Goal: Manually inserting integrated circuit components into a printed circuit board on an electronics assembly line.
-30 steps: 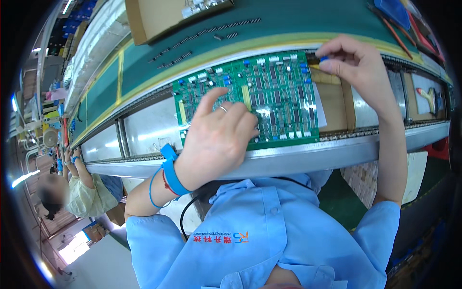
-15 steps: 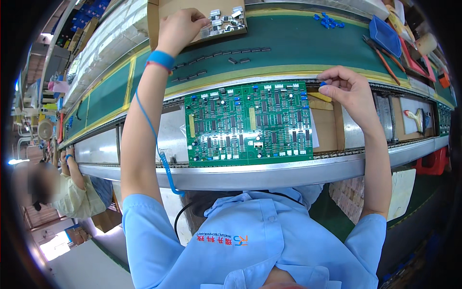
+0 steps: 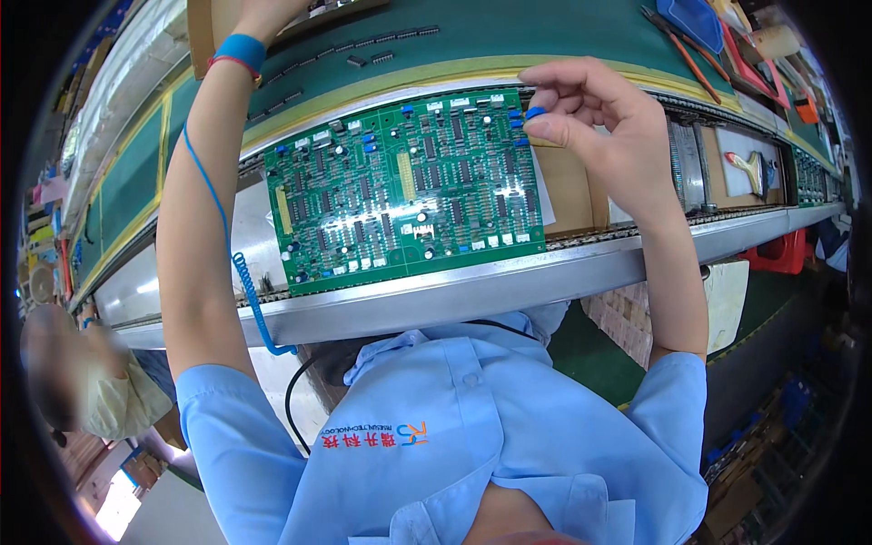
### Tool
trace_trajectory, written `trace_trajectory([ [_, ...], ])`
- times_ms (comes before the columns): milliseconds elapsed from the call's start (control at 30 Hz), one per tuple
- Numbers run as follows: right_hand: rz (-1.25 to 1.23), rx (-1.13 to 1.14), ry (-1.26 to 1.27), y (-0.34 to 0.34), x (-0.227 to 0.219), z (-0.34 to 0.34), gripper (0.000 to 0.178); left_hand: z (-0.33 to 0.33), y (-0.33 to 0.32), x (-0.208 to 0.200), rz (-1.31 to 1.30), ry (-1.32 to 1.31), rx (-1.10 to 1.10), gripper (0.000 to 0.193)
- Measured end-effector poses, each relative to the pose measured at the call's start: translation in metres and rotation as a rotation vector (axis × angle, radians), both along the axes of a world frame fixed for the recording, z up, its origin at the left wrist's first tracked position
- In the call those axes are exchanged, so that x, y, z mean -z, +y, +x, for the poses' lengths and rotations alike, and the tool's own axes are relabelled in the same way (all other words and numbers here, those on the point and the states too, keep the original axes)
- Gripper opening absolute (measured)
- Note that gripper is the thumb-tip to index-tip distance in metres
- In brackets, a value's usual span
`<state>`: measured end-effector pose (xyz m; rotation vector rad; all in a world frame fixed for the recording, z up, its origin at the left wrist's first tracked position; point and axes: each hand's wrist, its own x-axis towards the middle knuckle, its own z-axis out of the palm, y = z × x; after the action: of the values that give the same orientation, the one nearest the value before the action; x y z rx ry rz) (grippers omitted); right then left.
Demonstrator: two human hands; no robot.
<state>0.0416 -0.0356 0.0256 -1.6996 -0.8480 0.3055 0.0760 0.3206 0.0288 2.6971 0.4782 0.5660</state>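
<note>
A green circuit board point(image 3: 391, 262), crowded with small parts, lies across the conveyor rails in front of me. At its far right corner my right hand point(image 3: 610, 127) pinches a small blue component point(image 3: 535, 113) between thumb and fingertips. My left hand point(image 3: 265, 14) reaches to the top edge at the cardboard box point(image 3: 203, 38); its fingers are cut off, so what they hold is hidden. A blue wristband point(image 3: 242, 52) with a coiled blue cord point(image 3: 247, 289) is on my left wrist.
Black chips point(image 3: 365, 44) lie in rows on the green bench beyond the board. At the far right are orange-handled cutters point(image 3: 694, 65) and a blue tray point(image 3: 692, 22). A metal rail point(image 3: 436, 289) runs along my side. Another person point(image 3: 123, 395) is at the left.
The whole view has shifted, with the scene moving left and up. My right hand with the blue component is closer to the board's right corner. My left hand's fingers have left the view.
</note>
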Motion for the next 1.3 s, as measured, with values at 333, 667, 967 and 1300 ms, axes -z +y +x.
trace_trajectory([
  [333, -0.139, -0.088, -0.238, 0.013, -0.001, -0.025, 0.015, -0.100, -0.026, -0.053, -0.075, -0.184, 0.354, 0.020],
  [667, -0.210, -0.119, -0.253, 0.032, 0.001, -0.043, 0.019, -0.272, -0.063, -0.032, 0.146, 0.179, 0.429, 0.016],
  [967, -0.189, -0.130, -0.227, 0.031, 0.007, -0.051, 0.018, -0.288, -0.060, -0.005, 0.218, 0.111, 0.438, 0.014],
  [1300, -0.196, -0.117, -0.174, 0.021, 0.011, -0.052, 0.019, -0.287, -0.057, 0.003, 0.305, 0.067, 0.480, 0.016],
])
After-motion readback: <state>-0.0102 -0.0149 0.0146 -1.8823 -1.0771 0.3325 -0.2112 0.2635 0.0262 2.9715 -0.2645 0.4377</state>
